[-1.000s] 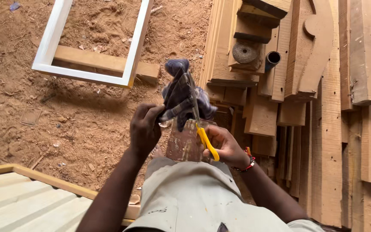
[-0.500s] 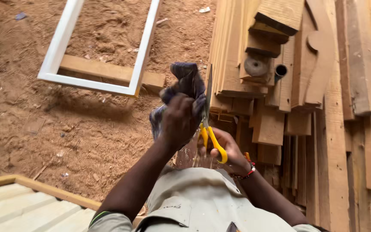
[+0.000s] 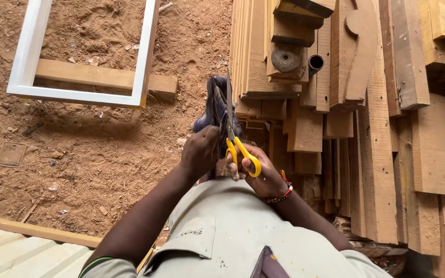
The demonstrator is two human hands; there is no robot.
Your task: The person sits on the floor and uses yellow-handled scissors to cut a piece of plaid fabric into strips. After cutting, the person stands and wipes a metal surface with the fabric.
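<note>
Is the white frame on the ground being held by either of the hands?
No. The white frame lies on the sandy ground, while the left hand grips dark cloth and the right hand holds yellow-handled scissors.

White frame [image 3: 27, 56], stacked planks [image 3: 377, 154]

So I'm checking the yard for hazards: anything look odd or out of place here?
Mostly the white frame: it lies on the bare dirt, propped on a plank. Offcuts on the wood stack sit loosely piled.

Khaki shirt [image 3: 222, 242], beaded bracelet [image 3: 280, 194] R wrist
</note>
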